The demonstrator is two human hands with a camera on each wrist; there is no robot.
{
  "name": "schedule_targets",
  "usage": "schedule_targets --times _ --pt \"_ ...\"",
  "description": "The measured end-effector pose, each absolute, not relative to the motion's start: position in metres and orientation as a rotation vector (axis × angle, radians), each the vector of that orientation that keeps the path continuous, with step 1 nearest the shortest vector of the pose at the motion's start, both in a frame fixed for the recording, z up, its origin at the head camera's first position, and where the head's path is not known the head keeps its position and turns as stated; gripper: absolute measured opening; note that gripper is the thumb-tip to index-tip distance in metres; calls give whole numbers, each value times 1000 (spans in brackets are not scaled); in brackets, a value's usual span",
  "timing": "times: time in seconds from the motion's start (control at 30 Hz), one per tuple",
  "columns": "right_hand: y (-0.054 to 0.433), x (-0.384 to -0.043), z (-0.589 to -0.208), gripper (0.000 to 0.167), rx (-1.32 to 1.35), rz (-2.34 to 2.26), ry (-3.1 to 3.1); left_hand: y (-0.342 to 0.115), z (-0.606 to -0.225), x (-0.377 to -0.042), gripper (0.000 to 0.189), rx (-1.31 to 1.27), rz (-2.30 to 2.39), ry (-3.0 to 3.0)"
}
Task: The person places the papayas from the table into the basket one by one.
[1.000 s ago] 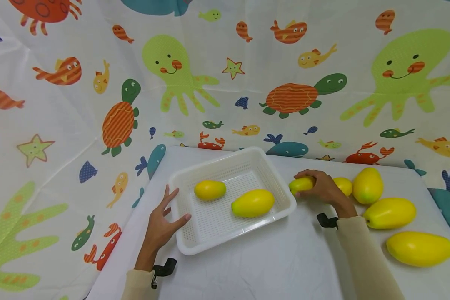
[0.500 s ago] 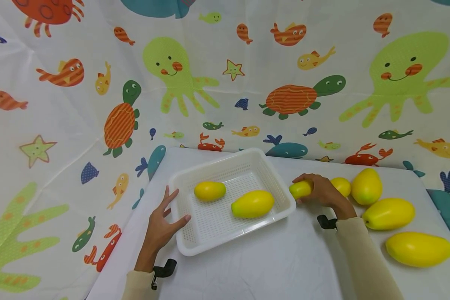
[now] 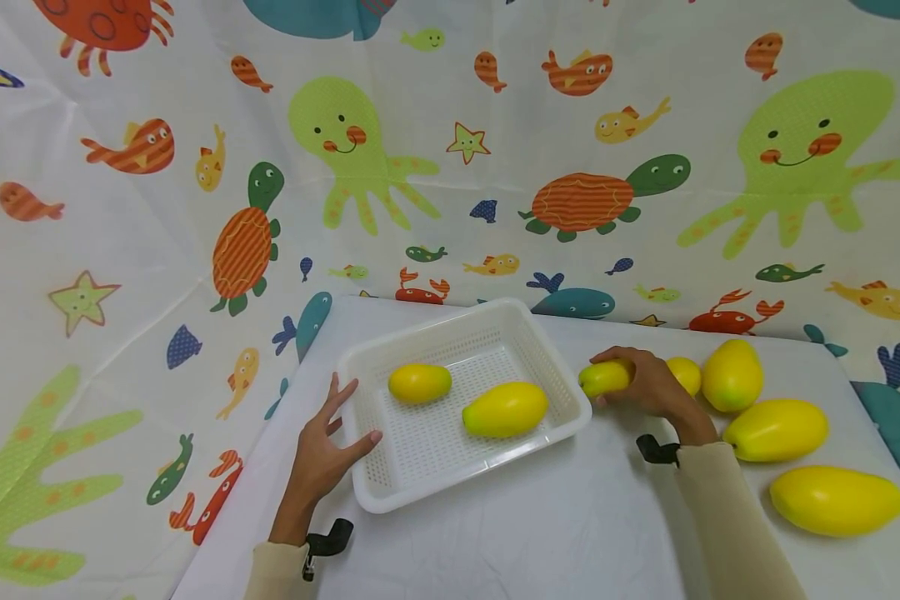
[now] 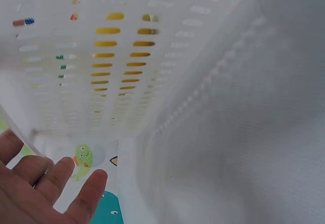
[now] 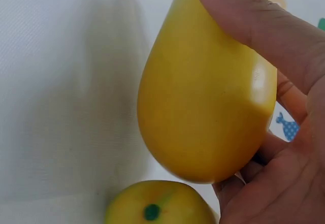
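Note:
A white perforated plastic basket (image 3: pixel 480 465) sits on the table with two yellow papayas inside, a smaller one (image 3: pixel 420 383) at left and a larger one (image 3: pixel 506 409) at right. Beside the basket's left end is my left hand (image 3: pixel 324 450), fingers spread and thumb over the rim; in the left wrist view its fingers (image 4: pixel 91 196) appear by the basket wall. Just off the right end, my right hand (image 3: pixel 651 385) grips a small yellow papaya (image 3: pixel 602 378) with a greenish tip. Seen from the right wrist, the thumb lies along this papaya (image 5: pixel 198 97), and the far fingers are partly hidden.
Right of my right hand lie more papayas: a small one (image 3: pixel 685 377), an upright-looking one (image 3: pixel 732 375), a larger one (image 3: pixel 778 430) and the biggest (image 3: pixel 837 501) nearest the front. A sea-animal print curtain (image 3: pixel 450 192) rises behind the white-covered table (image 3: pixel 510 542).
My right hand and the papaya in it have shifted only slightly beside the basket. The basket and my left hand stay in place; the head view has tilted a little.

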State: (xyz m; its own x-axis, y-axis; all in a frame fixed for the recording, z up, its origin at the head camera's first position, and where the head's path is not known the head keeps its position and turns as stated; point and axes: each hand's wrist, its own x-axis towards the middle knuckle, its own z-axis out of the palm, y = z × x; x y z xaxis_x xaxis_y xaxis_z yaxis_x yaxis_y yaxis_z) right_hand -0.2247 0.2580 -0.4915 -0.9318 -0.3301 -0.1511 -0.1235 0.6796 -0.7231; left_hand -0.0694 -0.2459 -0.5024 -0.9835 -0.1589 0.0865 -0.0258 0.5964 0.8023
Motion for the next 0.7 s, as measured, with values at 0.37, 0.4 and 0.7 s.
schedule_targets --times 0.37,0.4,0.7 --pt "261 -222 -476 67 -375 -1189 2629 -246 -503 -69 90 161 -1344 -2669" --pt "261 -222 -474 67 -379 -1202 2627 -246 -503 -69 90 162 -1345 -2669" --pt "257 -214 -450 66 -427 -1270 2682 -246 -502 -69 90 158 -1340 -2673"
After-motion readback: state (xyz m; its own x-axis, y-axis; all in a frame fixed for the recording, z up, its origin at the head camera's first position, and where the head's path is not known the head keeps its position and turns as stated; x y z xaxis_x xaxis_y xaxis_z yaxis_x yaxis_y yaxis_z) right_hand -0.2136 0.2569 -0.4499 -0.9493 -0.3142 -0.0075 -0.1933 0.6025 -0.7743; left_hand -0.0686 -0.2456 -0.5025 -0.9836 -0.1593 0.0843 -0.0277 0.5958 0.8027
